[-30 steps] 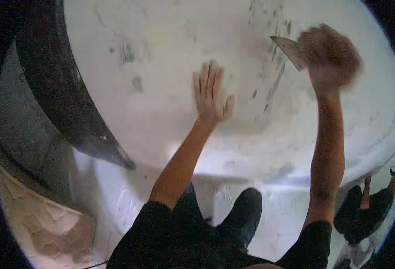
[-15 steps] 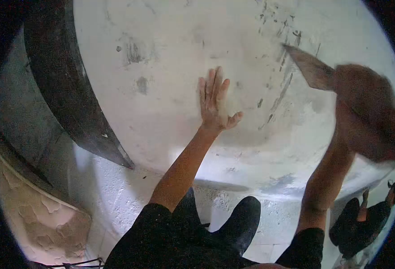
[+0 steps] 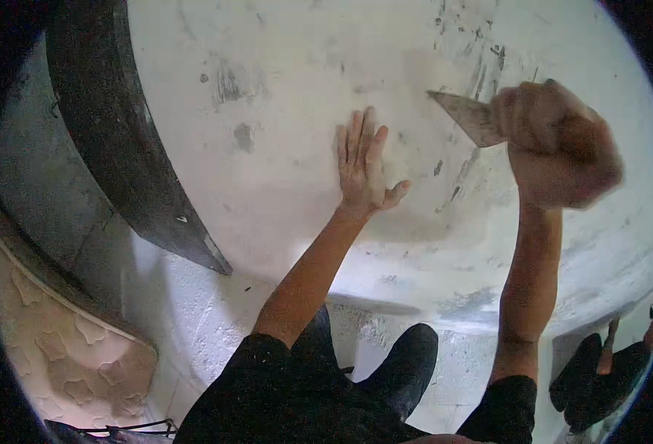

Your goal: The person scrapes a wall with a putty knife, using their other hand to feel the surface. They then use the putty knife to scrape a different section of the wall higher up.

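A large pale, rounded surface (image 3: 282,200) with dark smudges and scratches fills the middle of the head view. My left hand (image 3: 363,166) lies flat against it, fingers spread, holding nothing. To the right, my right hand (image 3: 556,140) is closed around a scraper-like tool with a flat, pointed blade (image 3: 469,118). The blade points left, over or against the surface near the dark scratches; whether it touches cannot be made out. Motion blurs the right hand, and its grip hides the tool's handle.
A dark curved strip (image 3: 119,133) borders the pale surface on the left. A beige patterned pad (image 3: 75,355) lies at the lower left. The rough pale floor (image 3: 193,311) shows below. Another person (image 3: 600,377) in dark clothes is at the lower right.
My right hand has moved left with the tool, bringing the blade closer to my left hand. My left hand stays flat on the surface; the whole view has shifted slightly.
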{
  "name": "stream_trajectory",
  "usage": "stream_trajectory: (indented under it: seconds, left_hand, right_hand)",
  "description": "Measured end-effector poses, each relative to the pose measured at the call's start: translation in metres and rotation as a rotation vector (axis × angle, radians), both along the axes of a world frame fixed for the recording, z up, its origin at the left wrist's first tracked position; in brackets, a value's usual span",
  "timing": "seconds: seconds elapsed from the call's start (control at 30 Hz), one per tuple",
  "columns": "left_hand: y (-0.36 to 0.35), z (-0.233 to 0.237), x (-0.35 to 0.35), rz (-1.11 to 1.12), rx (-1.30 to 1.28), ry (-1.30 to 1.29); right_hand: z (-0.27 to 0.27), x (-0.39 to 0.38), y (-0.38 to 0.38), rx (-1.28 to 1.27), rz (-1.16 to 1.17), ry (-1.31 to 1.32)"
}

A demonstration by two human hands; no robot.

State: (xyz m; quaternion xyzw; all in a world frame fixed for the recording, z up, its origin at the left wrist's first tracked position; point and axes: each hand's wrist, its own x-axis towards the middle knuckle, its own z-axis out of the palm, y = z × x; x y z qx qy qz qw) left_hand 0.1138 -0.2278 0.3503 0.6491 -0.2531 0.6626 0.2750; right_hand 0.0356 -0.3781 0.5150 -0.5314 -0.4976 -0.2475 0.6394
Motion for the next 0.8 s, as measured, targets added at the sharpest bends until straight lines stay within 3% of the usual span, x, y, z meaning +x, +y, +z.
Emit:
stream_trajectory:
  seconds: [0.07, 0.1, 0.2, 0.33, 0.43, 0.47, 0.57, 0.67, 0.7, 0.77, 0.8]
  left_hand:
    - [-0.001, -0.004, -0.003, -0.012, 0.02, 0.003]
    - [-0.002, -0.005, -0.004, -0.019, 0.01, 0.006]
    - [0.0, 0.0, -0.001, 0.002, -0.009, -0.009]
    - [-0.002, -0.003, -0.001, 0.015, -0.006, 0.002]
    - [-0.001, -0.002, -0.003, 0.016, 0.005, 0.032]
    - [-0.001, -0.001, -0.002, 0.017, 0.003, 0.031]
    - [-0.002, -0.005, -0.004, 0.029, 0.008, 0.019]
    - [0.0, -0.001, -0.002, 0.028, -0.01, -0.014]
    - [0.0, -0.001, -0.003, 0.022, -0.005, -0.014]
    - [0.0, -0.002, -0.005, 0.006, 0.008, -0.003]
    - [0.0, -0.003, -0.005, 0.002, 0.009, 0.006]
  right_hand:
    - [-0.004, -0.005, -0.006, 0.143, -0.058, -0.02]
    - [-0.004, -0.003, -0.016, -0.085, -0.205, -0.065]
    - [-0.018, -0.004, -0.015, 0.219, 0.051, -0.05]
    - [-0.019, 0.019, -0.059, 0.024, 0.037, 0.07]
    - [0.017, -0.001, -0.053, -0.273, 0.525, -0.001]
    - [0.019, -0.003, -0.053, -0.271, 0.531, -0.051]
    - [-0.005, 0.021, -0.027, -0.107, 0.005, 0.183]
    - [-0.01, 0.005, -0.022, -0.093, 0.13, 0.24]
    - [-0.001, -0.004, -0.023, -0.073, 0.29, 0.135]
    - [-0.006, 0.003, -0.018, -0.044, 0.192, 0.099]
    - [-0.018, 0.013, -0.01, -0.04, -0.064, 0.166]
